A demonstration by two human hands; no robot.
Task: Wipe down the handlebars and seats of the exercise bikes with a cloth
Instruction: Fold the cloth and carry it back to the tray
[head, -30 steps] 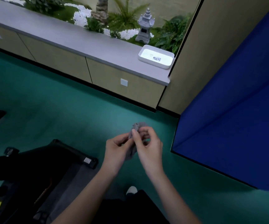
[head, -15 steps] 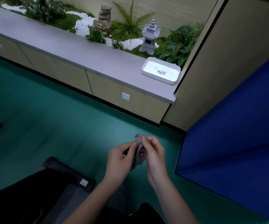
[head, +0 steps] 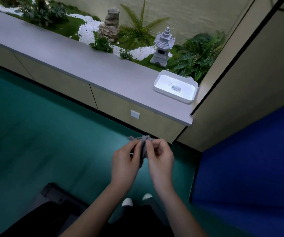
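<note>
Cloth [head: 143, 145] held in both hands, wiping not yet under way.

The green floor [head: 52, 142] fills most of the head view. At the right stands a blue panel [head: 248, 168], with a beige wall behind it. A long grey counter [head: 61, 53] over beige cabinet doors runs across the top, and behind it lies a planted bed with white pebbles and ferns. At the lower left a black bar [head: 59, 195] rests on a grey mat [head: 40, 202]. It is probably the foot of an exercise bike, though too little shows to be sure. A white tray [head: 172, 97] sits at the right end of the counter, and a small stone lantern [head: 162, 47] stands in the bed just behind it. Two white shoe tips [head: 127, 201] show at the bottom.

The left hand [head: 124, 165] and the right hand [head: 160, 159] meet in front of the body, above the floor. Each pinches the cloth between its thumb and curled fingers. The cloth is small, grey and bunched. It stands up between the two hands and touches nothing else.

Progress, as a judgement: no handlebar or seat is in view, so nothing shows what has been wiped. The hands seem to be gathering or refolding the cloth. The person would have to turn to a bike before any wiping could be done.
</note>
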